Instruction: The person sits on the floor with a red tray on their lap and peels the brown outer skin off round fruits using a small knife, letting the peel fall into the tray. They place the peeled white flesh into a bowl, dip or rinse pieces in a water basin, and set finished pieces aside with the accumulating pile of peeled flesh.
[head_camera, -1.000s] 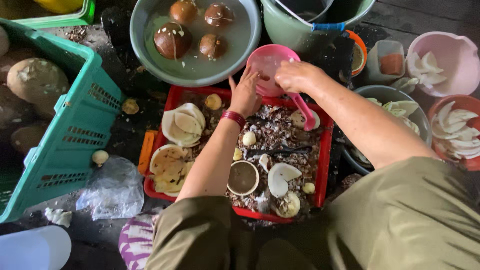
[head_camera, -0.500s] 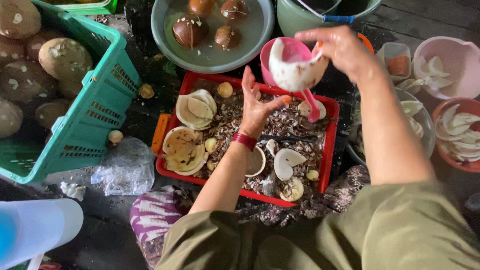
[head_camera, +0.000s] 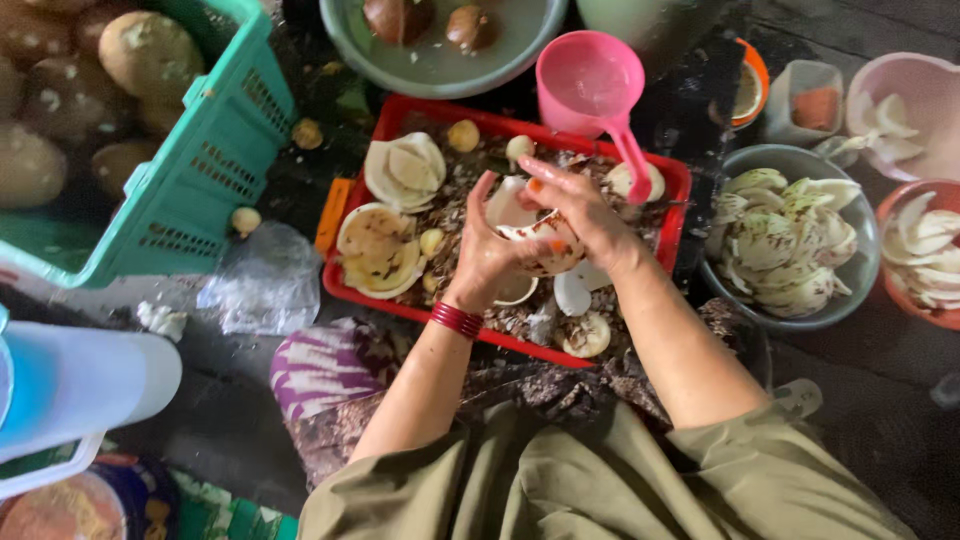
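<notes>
Soft, even daylight falls from above, with no hard shadows. The dark ground between the containers swallows detail. The pink scoop (head_camera: 590, 80) and pale slices in the grey bowl (head_camera: 735, 290) look bright. Motion blur softens the whole picture slightly, corners most.

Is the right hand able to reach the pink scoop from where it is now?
Probably yes. The right hand is busy on a pale shell piece together with the left hand, but the pink scoop lies just beyond it, handle toward it, nothing between.
</notes>
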